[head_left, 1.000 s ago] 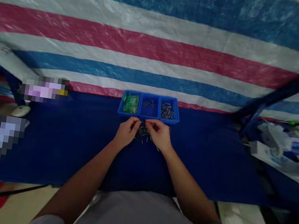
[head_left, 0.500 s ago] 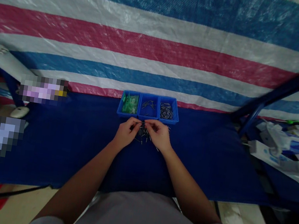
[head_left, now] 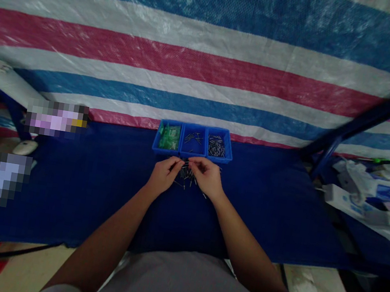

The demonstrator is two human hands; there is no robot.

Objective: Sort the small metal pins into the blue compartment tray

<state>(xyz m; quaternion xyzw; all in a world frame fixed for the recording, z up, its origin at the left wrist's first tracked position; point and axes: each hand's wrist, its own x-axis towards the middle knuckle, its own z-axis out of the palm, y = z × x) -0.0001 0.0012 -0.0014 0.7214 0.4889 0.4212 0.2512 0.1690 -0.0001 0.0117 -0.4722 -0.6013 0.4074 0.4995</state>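
My left hand (head_left: 165, 175) and my right hand (head_left: 208, 177) meet above the blue tabletop, fingertips pinched close together. Between them they grip a slim metal pin (head_left: 186, 162), screw- or rivet-like; it is too small to make out exactly. Beneath and between the hands lies a loose pile of similar dark and silvery pins (head_left: 187, 173), partly covered by my fingers. Just beyond stands a blue three-part bin (head_left: 155, 149). Its left section holds green plastic packets (head_left: 169, 136), the middle a few thin pins (head_left: 193, 138), and the right many short metal pieces (head_left: 217, 145).
A striped plastic sheet (head_left: 208, 64) hangs behind the blue table (head_left: 262, 211). At the right are a white power strip (head_left: 355, 211) and a slanted blue frame bar (head_left: 363, 113). A white tube (head_left: 5, 79) and blurred-out items lie at the left.
My hands stay pinched together in nearly the same place, with only slight finger movement. The view has shifted very slightly.
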